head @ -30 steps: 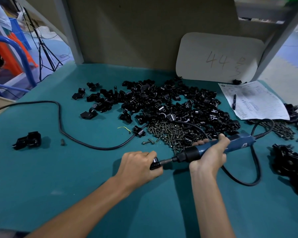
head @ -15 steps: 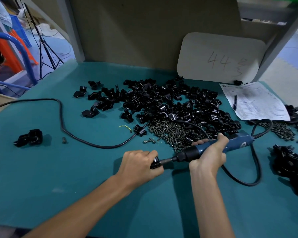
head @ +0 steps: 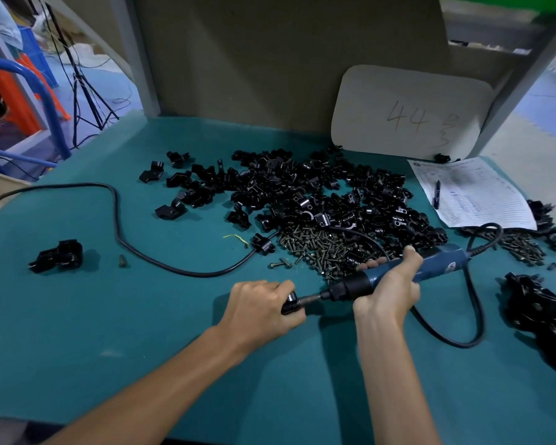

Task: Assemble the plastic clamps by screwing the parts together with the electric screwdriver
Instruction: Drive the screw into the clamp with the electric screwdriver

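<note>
My left hand grips a small black plastic clamp on the teal table, mostly hidden by my fingers. My right hand holds the blue electric screwdriver almost level, its bit pressed into the clamp from the right. Behind the hands lies a big heap of black clamp parts and a pile of dark screws.
The screwdriver's black cable snakes across the left of the teal mat and loops at the right. An assembled clamp sits at far left. Paper sheet with pen, white board, more black parts at right.
Both hands hold nearly the same pose; the screwdriver stays pressed into the clamp. Only the camera view shifted slightly.
</note>
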Available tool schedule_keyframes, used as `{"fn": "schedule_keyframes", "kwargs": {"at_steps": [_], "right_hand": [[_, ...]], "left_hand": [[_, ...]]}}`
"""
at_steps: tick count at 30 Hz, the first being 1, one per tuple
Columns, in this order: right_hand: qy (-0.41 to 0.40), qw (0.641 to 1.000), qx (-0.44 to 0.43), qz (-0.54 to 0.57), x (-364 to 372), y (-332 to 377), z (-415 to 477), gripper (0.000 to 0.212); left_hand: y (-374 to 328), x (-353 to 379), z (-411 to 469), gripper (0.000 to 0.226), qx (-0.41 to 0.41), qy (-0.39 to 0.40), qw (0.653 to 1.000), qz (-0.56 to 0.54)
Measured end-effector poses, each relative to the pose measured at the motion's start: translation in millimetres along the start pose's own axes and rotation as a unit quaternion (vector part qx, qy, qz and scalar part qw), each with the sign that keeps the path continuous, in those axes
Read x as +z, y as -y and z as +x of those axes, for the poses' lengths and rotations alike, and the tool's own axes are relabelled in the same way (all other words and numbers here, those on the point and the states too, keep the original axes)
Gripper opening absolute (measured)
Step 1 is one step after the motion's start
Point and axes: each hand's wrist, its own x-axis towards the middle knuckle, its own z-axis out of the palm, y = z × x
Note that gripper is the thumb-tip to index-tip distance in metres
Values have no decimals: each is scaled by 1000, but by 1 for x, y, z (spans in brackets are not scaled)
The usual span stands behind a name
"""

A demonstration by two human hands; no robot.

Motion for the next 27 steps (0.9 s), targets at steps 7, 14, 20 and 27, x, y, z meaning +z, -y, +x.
{"fn": "schedule_keyframes", "kwargs": {"at_steps": [7,14,20,27], "right_hand": [[83,991,-55,-90,-8,50,25,38],[28,743,-175,-645,-57,63,28,32],[80,611,-241,-750,-60,65,16,67],[303,730,-242,-563,-51,57,-22,37]], "left_hand": [[9,-3,7,45,-124,42,977,-171],[6,6,14,45,-177,45,971,-157],[-18,13,30,37,-233,44,936,-259],[-86,19,63,39,-105,59,927,-356]]}}
